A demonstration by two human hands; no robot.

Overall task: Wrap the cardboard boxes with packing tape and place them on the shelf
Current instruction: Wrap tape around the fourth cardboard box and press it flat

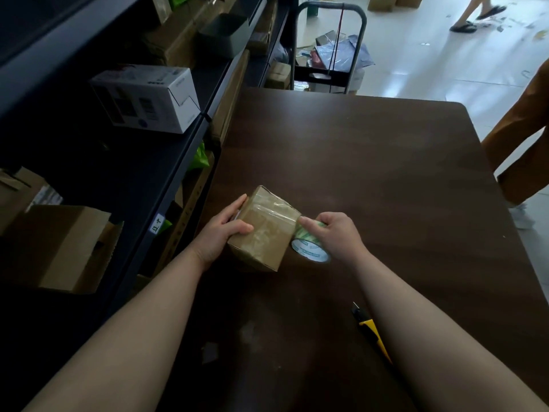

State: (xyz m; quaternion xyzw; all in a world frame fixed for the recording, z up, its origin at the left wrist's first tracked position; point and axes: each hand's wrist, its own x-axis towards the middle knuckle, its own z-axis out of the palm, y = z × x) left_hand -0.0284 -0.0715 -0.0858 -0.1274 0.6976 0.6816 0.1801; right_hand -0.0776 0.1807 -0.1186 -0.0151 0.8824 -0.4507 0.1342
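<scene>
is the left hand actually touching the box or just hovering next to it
Touching. The head view shows the left hand gripping the cardboard box: the thumb lies across its top face and the fingers curl round its far left side, with no gap.

Two bare arms fill the lower view, the left arm and the right arm, both uncovered from the picture's edge to the wrist. The left hand and right hand are bare as well, with plain fingers; the nails are too soft to make out.
</scene>
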